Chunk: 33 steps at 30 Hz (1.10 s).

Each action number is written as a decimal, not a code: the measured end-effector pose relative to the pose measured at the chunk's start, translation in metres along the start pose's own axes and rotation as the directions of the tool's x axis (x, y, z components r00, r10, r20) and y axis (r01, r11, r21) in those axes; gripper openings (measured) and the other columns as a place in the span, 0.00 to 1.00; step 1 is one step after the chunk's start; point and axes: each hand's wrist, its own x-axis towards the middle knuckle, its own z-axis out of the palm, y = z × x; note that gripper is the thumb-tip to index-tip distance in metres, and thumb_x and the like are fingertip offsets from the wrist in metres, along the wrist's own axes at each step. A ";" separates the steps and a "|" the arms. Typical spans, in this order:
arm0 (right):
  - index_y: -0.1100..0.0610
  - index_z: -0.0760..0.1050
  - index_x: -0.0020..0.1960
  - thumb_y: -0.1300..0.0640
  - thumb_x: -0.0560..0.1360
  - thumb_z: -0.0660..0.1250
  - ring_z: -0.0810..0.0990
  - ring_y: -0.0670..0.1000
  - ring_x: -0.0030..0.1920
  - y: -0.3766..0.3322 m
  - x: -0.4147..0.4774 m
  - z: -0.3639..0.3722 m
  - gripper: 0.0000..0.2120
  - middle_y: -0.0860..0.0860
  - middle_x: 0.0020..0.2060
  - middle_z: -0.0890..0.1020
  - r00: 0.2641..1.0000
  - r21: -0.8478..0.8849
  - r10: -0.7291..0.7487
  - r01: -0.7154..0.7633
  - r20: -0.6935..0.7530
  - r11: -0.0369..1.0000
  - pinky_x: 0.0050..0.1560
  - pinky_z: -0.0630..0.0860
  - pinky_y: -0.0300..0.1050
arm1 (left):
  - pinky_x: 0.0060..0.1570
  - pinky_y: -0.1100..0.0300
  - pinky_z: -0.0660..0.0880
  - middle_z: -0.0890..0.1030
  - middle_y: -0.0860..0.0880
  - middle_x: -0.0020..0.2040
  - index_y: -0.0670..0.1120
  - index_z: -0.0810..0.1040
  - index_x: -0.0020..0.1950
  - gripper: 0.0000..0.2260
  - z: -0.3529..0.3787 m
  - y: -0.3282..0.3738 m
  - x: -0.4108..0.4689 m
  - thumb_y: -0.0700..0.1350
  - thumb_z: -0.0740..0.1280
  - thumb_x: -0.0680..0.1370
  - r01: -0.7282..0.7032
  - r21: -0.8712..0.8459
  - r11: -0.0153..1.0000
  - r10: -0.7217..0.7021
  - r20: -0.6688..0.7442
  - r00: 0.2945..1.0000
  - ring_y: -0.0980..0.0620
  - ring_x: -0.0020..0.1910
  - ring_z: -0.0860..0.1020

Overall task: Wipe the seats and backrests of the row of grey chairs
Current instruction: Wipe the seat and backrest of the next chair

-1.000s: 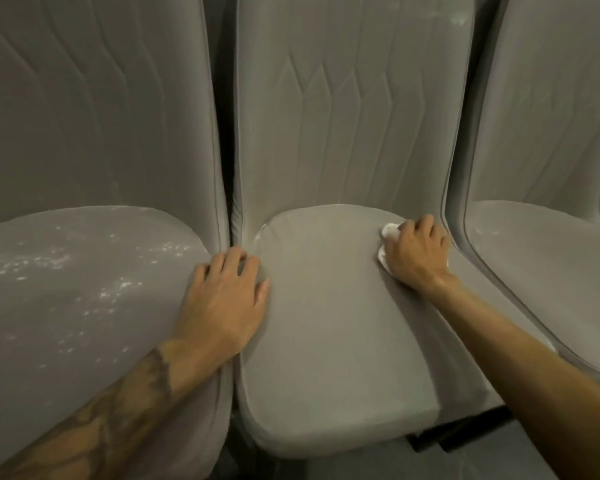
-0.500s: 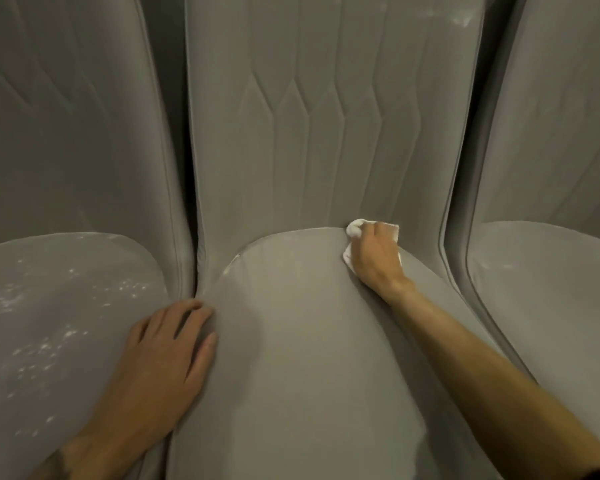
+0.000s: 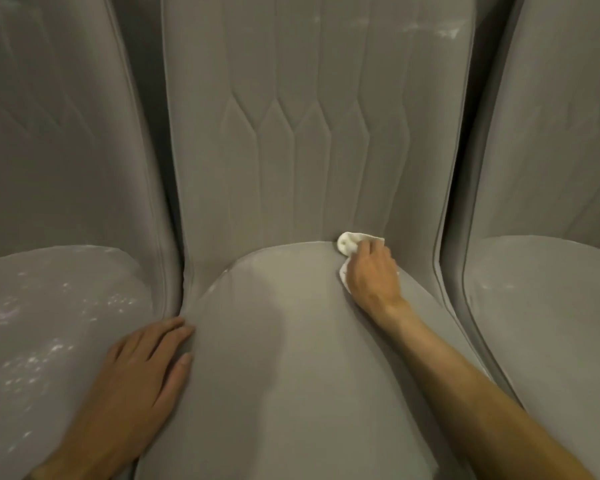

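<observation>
Logged displacement of right hand (image 3: 373,278) with crumpled white cloth (image 3: 347,242): off the right rim of the middle grey upholstered chair seat (image 3: 274,375), back and inward to the crease under the grey stitched backrest (image 3: 309,150). Found cloth now touching the backrest foot, with little further travel over the last half second. Noted viewpoint closer in: seat front edge and tattooed forearm gone out of frame, left hand (image 3: 142,368) nearer the bottom edge.
</observation>
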 end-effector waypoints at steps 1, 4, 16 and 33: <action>0.63 0.73 0.61 0.58 0.76 0.61 0.74 0.64 0.59 0.004 -0.003 0.000 0.15 0.61 0.60 0.77 0.999 -0.019 0.052 -0.052 0.013 0.998 0.59 0.69 0.54 | 0.60 0.53 0.66 0.80 0.49 0.66 0.47 0.81 0.67 0.26 0.002 -0.001 -0.001 0.59 0.50 0.85 -0.001 0.006 1.000 0.001 -0.001 1.000 0.49 0.64 0.76; 0.58 0.72 0.63 0.56 0.76 0.59 0.71 0.62 0.64 -0.016 0.012 0.009 0.17 0.59 0.62 0.76 0.995 -0.070 0.050 -0.043 0.092 0.997 0.59 0.73 0.53 | 0.61 0.52 0.67 0.80 0.48 0.66 0.46 0.81 0.67 0.22 0.001 0.003 -0.002 0.55 0.55 0.83 0.026 0.013 1.000 -0.026 0.014 1.000 0.47 0.63 0.79; 0.53 0.74 0.62 0.56 0.74 0.62 0.72 0.56 0.65 -0.016 0.017 0.004 0.16 0.51 0.63 0.77 0.995 -0.019 -0.041 0.043 0.092 0.999 0.66 0.68 0.47 | 0.60 0.52 0.67 0.81 0.48 0.64 0.46 0.82 0.65 0.21 0.003 0.003 0.002 0.53 0.57 0.81 -0.006 0.004 1.000 0.006 -0.031 0.999 0.49 0.62 0.77; 0.52 0.78 0.52 0.58 0.70 0.66 0.76 0.54 0.61 -0.121 0.006 0.020 0.11 0.50 0.58 0.80 0.963 0.374 -0.200 0.121 0.180 0.919 0.58 0.75 0.49 | 0.66 0.50 0.67 0.79 0.49 0.68 0.48 0.80 0.69 0.21 -0.002 0.003 -0.003 0.53 0.55 0.83 0.032 -0.016 0.999 -0.032 0.019 0.999 0.46 0.65 0.78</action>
